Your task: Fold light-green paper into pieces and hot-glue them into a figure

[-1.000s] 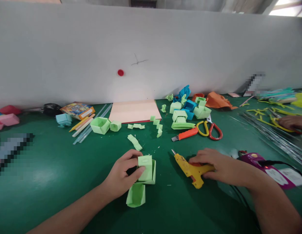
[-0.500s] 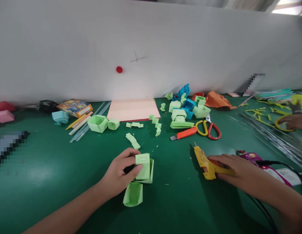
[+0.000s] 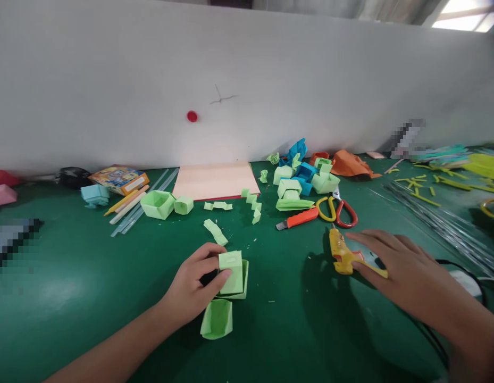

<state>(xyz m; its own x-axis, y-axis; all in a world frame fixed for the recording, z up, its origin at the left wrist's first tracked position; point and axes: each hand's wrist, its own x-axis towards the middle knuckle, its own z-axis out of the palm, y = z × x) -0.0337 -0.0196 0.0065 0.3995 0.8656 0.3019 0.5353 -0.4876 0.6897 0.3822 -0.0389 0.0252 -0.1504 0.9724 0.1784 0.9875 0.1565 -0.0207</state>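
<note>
My left hand [image 3: 193,290] is closed on a small light-green folded paper box [image 3: 232,271], thumb and fingers pinching its left side. That box stands in a larger green paper piece [image 3: 243,282], and another green folded cup [image 3: 217,319] lies just below it. My right hand [image 3: 402,271] is stretched out flat, fingers apart, over the rear of a yellow glue gun [image 3: 341,251]. The gun lies on the green table [image 3: 91,287] with its nozzle pointing away from me.
An orange box cutter [image 3: 298,218] and yellow-and-red scissors [image 3: 337,208] lie beyond the gun. Green and blue folded paper pieces [image 3: 300,178], a peach paper sheet [image 3: 215,181], green boxes [image 3: 159,204], straws and a small carton [image 3: 119,179] line the back. Thin rods [image 3: 442,223] lie at right.
My right hand carried the glue gun from the middle to the right, laid it down and spread its fingers. My left hand stayed on the green box.
</note>
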